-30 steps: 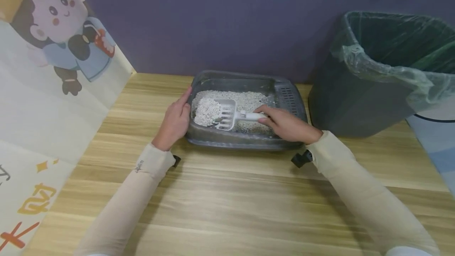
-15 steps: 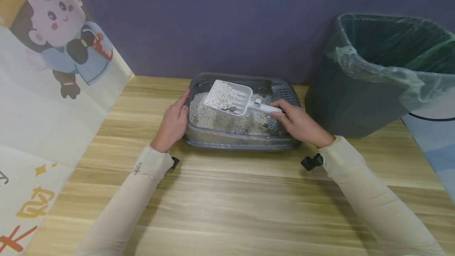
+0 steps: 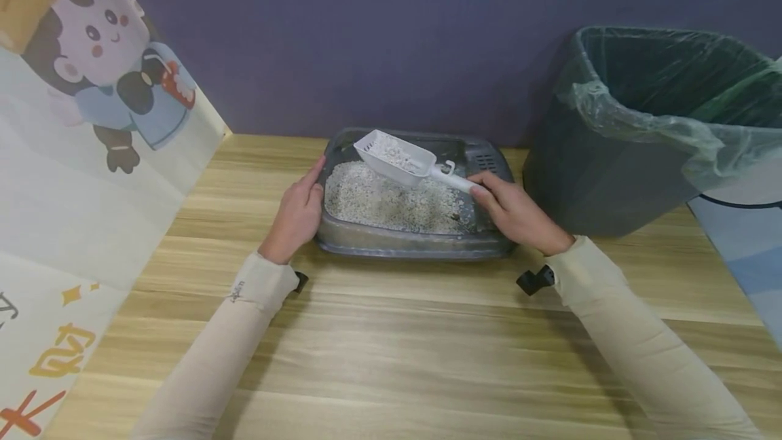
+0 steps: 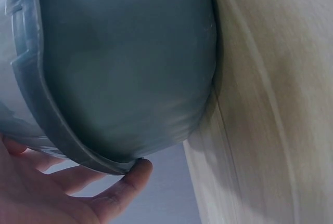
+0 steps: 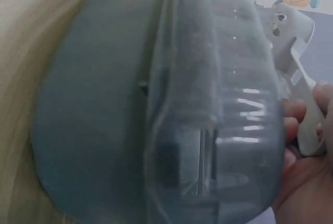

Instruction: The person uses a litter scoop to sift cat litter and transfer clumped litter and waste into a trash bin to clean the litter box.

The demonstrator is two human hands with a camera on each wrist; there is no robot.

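A grey litter box [image 3: 415, 244] holding pale granular litter stands on the wooden table against the purple wall. My left hand [image 3: 293, 216] holds its left end by the rim; in the left wrist view, fingers [image 4: 122, 190] touch the rim's edge. Above the litter, my right hand [image 3: 516, 209] grips the handle of a white litter scoop [image 3: 400, 172]. Some litter lies in the scoop's tilted pan, which points left. In the right wrist view the box hides part of the scoop [image 5: 309, 109].
A tall dark bin [image 3: 601, 175] lined with a clear plastic bag [image 3: 660, 124] stands right of the litter box. The purple wall [image 3: 379, 39] runs behind the box. A panel with a cartoon figure [image 3: 122, 87] borders the table [image 3: 391, 358] on the left.
The scoop has risen from the litter, moved slightly right and tilted, and the load in it has shrunk. My left hand stays at the box's left end.
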